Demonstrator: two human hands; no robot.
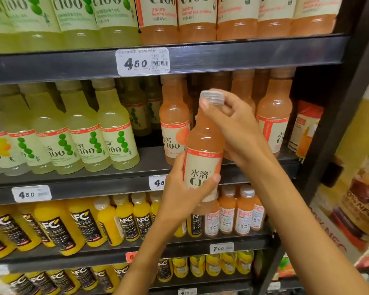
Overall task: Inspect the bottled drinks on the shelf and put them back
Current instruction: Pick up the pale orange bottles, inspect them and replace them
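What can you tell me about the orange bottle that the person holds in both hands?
The orange bottle looks like clear plastic filled with orange-pink drink, with a pale ridged cap and a cream label banded in red. It is held nearly upright, slightly tilted, in front of the middle shelf. The left hand grips the label; the right hand holds its neck below the cap.

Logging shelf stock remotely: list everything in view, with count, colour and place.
Held bottle: one, pink-orange, in front of the middle shelf.
Green-label bottles: two rows, pale yellow-green, left on top and middle shelves.
Pink-orange bottles: several, right on top and middle shelves.
NFC bottles: many, yellow, lower shelves; a few orange-pink ones at right.
Price tags: several, white, on shelf edges.
Left hand: grips the held bottle's label.
Right hand: fingers at its clear cap.
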